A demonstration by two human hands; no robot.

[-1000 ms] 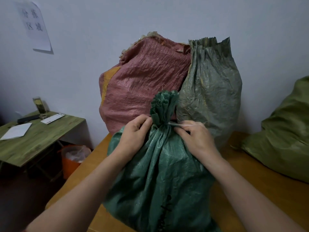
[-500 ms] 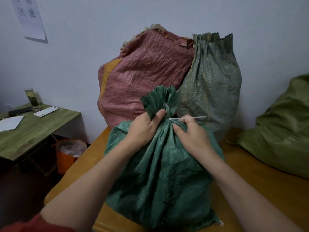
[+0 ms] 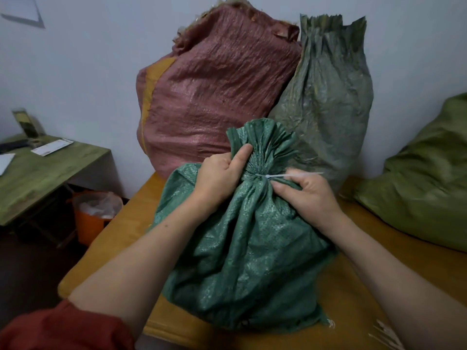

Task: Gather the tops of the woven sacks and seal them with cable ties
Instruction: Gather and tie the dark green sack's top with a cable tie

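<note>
Cable tie (image 3: pixel 267 176) ringed the gathered neck of the green sack (image 3: pixel 242 248) on the tabletop (image 3: pixel 118 238), its tail running level to the right of the neck. The left hand (image 3: pixel 219 178) clenched the neck from its left; the right hand (image 3: pixel 308 198), nearer the tail, curled just under it, grip unclear. No writing was readable.

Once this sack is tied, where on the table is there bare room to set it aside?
The table is bare along its left edge, beside the dark green sack. A narrower patch lies right, between that sack and the olive sack. The back is crowded: the pink sack and grey-green sack fill it. Spare cable ties lie front right.
</note>
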